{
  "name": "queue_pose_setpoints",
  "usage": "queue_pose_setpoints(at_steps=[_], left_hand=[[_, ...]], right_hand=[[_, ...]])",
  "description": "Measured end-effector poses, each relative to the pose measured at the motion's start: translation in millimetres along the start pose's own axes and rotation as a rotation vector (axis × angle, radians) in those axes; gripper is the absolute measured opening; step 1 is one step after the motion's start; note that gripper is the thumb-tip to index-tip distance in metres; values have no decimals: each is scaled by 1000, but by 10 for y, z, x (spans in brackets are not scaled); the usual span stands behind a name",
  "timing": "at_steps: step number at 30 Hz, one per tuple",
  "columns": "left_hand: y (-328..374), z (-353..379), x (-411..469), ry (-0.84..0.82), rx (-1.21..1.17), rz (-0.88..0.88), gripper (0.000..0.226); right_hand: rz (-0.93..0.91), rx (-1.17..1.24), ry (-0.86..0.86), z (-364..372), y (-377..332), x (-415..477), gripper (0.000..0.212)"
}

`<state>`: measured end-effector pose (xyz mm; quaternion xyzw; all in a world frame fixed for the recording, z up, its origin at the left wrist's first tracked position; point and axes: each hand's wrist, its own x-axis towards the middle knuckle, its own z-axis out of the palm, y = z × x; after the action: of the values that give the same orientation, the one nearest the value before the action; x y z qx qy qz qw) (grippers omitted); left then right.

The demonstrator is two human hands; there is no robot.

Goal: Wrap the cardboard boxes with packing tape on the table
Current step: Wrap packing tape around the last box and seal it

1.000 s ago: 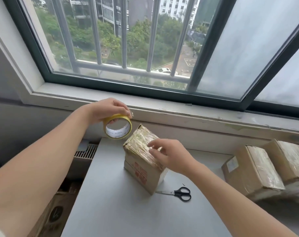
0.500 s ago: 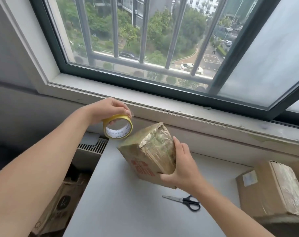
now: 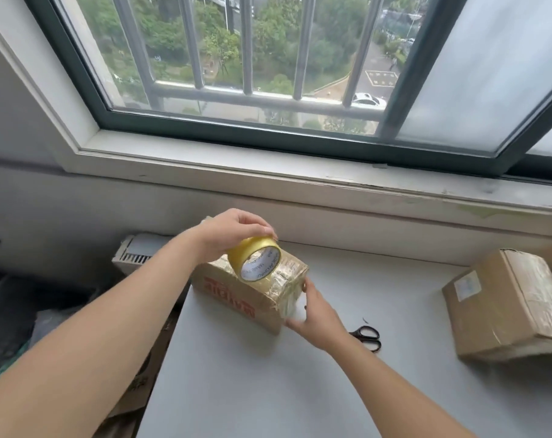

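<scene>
One small brown cardboard box (image 3: pixel 233 295) printed with red characters sits at the far left corner of the grey table (image 3: pixel 268 390), its left end at the table's left edge. Its long front face is bare cardboard showing the red print. Its top face and right end are covered with glossy, wrinkled clear tape that catches the light.

One yellow roll of packing tape with a white printed core (image 3: pixel 255 263) is over the box's top face, its open centre turned toward the camera. Whether the roll touches the box cannot be told. The left hand (image 3: pixel 233 232) grips the roll from above, fingers curled over its rim.

The right hand (image 3: pixel 319 314) holds the box's right end, thumb up near the top edge and fingers wrapped at the lower corner. The fingertips are blurred.

One pair of black-handled scissors (image 3: pixel 368 338) lies on the table just behind the right wrist, mostly hidden by it.

A second, larger brown cardboard box with a white label (image 3: pixel 505 311) stands at the table's right edge, well apart from the small one, its top and side banded with clear tape. A brown shape behind it at the far right corner may be a third box, but that cannot be told.
</scene>
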<state>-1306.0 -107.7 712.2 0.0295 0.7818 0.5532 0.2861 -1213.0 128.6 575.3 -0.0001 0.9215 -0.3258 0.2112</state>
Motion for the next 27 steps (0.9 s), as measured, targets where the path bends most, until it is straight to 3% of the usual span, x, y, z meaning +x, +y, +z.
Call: queue_pose_setpoints(at_steps=[2,5,7,9,13,16,19,24,27], left_hand=[[-30,226,12,129,-116,28,16],[-59,486,60,263,-336,52,13],[18,678,64,332,-466,51,12],[113,876,69,391,-609,22,11],[157,1055,98,408,-666,-6,13],[73,969,106,457,-495,12,14],[-21,924,67,402,-392,25,15],[-129,969,93,455,-480,-36,4],[-178,1016,103,446,-298,34,4]], right_hand=[[2,80,39,-77,44,-87,90],[-91,350,434,-344,-107,-306,44],[-251,408,577,-560,-353,-446,39],[-360,271,538,-645,-586,-488,49],[-332,42,596,-549,-729,-383,50],[-286,199,456,-661,-680,-404,33],[-273,248,326,-835,-636,-406,32],[-232,281,355,-991,-608,-405,51],[-265,234,340,-986,-627,-428,44]])
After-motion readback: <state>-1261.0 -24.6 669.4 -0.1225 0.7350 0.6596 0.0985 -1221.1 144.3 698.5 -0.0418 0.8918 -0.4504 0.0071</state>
